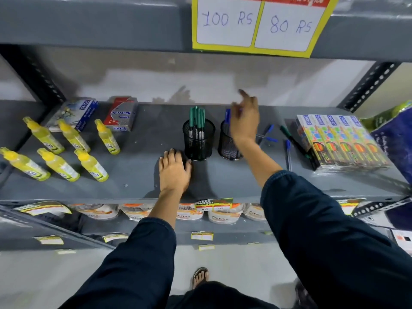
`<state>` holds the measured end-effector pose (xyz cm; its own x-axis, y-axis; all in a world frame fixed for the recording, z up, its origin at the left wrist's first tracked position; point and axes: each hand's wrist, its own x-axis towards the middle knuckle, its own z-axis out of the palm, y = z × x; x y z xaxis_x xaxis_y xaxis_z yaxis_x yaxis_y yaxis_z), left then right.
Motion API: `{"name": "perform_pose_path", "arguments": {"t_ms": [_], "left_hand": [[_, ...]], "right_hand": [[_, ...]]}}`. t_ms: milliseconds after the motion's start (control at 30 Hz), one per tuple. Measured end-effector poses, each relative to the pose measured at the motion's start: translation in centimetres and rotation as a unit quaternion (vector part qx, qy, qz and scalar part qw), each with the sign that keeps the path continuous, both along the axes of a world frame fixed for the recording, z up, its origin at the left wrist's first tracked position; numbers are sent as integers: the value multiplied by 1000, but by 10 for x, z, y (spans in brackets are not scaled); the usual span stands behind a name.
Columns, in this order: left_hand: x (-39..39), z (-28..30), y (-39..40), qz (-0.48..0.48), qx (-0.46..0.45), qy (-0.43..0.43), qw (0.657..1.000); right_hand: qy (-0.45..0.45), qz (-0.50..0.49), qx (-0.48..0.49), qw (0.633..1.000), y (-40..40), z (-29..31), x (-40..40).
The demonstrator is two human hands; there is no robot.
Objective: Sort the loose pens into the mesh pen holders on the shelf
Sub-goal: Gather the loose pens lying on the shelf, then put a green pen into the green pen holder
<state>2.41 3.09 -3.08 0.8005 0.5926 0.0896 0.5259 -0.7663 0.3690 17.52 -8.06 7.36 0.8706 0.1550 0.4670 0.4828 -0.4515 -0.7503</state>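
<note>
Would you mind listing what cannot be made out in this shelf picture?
Head view only:
- Contents of the right pen holder: the right hand covers its mouth; only blue pen tops show.
- Whether that hand grips a pen: fingers blurred by motion.
- Red header on the price sign: cut off by the top edge.
- Bottle labels: too small.

Black wire-mesh holders [198, 141] – matt grey metal shelf [142, 175]

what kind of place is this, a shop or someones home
Most likely a small shop or supermarket. A handwritten price sign reading 100 Rs and 80 Rs hangs on the metal rack, identical yellow bottles stand in rows, and a shelf-edge tag reads "super market".
</note>
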Motion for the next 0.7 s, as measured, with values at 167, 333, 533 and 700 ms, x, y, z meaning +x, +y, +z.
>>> {"name": "perform_pose_path", "arguments": {"t_ms": [167,333,533,700], "left_hand": [[-1,-2,-1,0,9,-4,1000],[2,-4,0,2,9,-4,1000],[2,-4,0,6,14,1,1000],[2,-3,0,8,15,-1,1000]], "right_hand": [[65,-133,-119,982,-75,-25,48],[138,-102,-359,917,-113,-47,85],[152,-90,-445,878,-117,-55,100],[113,-90,-464,874,-114,-55,106]]}}
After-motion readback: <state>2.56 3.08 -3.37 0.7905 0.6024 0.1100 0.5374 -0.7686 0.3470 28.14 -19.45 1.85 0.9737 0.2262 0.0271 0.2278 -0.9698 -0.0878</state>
